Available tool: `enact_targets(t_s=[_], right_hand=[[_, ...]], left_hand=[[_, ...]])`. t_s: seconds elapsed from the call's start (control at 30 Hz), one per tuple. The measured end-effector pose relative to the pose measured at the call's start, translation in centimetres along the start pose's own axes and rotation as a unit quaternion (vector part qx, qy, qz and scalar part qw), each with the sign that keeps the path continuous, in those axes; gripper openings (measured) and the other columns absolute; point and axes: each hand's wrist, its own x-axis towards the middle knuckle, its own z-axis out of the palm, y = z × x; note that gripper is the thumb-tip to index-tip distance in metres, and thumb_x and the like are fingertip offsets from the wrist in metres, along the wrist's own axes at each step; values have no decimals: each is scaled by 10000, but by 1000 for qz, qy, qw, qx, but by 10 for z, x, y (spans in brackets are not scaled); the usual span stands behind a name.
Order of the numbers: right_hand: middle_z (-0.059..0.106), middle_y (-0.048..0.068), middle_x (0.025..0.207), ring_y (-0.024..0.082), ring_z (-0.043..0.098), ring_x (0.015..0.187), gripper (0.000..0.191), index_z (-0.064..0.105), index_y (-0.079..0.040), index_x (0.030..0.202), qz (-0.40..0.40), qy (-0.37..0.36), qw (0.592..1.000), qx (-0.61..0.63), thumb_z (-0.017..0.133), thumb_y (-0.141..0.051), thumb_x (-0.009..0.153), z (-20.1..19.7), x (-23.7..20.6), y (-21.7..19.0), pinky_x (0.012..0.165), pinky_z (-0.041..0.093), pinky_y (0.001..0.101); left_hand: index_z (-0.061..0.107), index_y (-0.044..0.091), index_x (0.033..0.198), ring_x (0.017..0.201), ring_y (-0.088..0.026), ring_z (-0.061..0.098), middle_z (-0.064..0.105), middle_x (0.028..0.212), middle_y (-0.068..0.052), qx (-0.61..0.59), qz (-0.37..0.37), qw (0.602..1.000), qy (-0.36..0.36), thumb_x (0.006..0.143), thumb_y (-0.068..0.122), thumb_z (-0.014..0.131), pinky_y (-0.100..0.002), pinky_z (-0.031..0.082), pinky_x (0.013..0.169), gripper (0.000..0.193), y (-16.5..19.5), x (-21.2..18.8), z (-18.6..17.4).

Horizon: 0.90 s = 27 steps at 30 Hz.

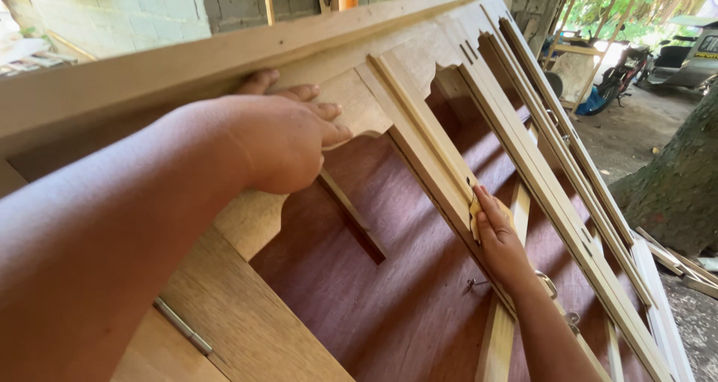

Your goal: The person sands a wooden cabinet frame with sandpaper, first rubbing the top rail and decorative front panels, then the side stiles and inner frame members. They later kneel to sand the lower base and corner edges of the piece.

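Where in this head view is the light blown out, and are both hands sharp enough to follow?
Head view: overexposed top right, outdoors past the frame. Left hand on the wooden frame is large and slightly soft; right hand with its yellowish pad is sharp, evenly shaded.

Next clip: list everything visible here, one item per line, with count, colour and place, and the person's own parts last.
Pale wooden cabinet frame: one, light tan, lying tilted across the whole view.
Reddish-brown back panel: one, dark red-brown, behind the frame openings.
Metal hinge: one, grey, lower left on the frame.
Small folded yellow sandpaper piece: one, yellow, against the slanted upright at centre.
Grey block wall: one, pale grey, upper left.
Tree trunk: one, grey-brown, right edge.
Parked motorbike: one, dark with blue, upper right outdoors.
Left hand: one, resting flat on the frame's upper rail.
Right hand: one, pressing the sandpaper to the upright.
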Motion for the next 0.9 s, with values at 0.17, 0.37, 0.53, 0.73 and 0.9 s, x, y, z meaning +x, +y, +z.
enact_targets(t_s=[0.17, 0.37, 0.53, 0.73, 0.9], right_hand=[[387, 131, 1644, 306, 299, 1538, 533, 424, -141, 1558, -58, -10, 995, -76, 443, -291, 1047, 32, 79, -40, 1246, 195, 407], [305, 107, 1680, 302, 217, 1559, 593, 293, -182, 1613, -105, -43, 991, -72, 377, -331, 1044, 69, 156, -109, 1246, 178, 405], [282, 70, 1704, 298, 236, 1580, 549, 328, -194, 1624, -130, -17, 971, -198, 356, -327, 1092, 40, 51, -87, 1279, 169, 435], [253, 33, 1689, 310, 172, 1566, 679, 274, -205, 1608, -98, -41, 963, -248, 518, -242, 976, 20, -2, -92, 1236, 134, 511], [243, 29, 1683, 301, 161, 1553, 730, 241, -222, 1614, -124, -44, 961, -243, 571, -203, 963, 59, 76, -134, 1225, 120, 535]], left_hand=[[345, 474, 1512, 1564, -106, 48, 153, 1670, 175, 15, -3, 1000, -22, 937, 263, 499, -532, -56, 1251, 631, 3, -6, -6], [334, 470, 1513, 1560, -85, 40, 152, 1663, 185, -17, -21, 999, -40, 968, 311, 450, -512, -80, 1258, 579, 4, -9, -9], [344, 462, 1508, 1558, -80, 41, 152, 1662, 188, -14, -21, 999, -38, 968, 322, 449, -506, -74, 1254, 567, 5, -9, -10], [347, 457, 1515, 1563, -82, 51, 166, 1663, 189, -12, -24, 999, -33, 974, 302, 439, -499, -65, 1264, 571, 7, -12, -12], [322, 449, 1529, 1566, -93, 39, 153, 1667, 180, -4, -29, 998, -48, 984, 326, 432, -499, -61, 1265, 569, 10, -13, -17]])
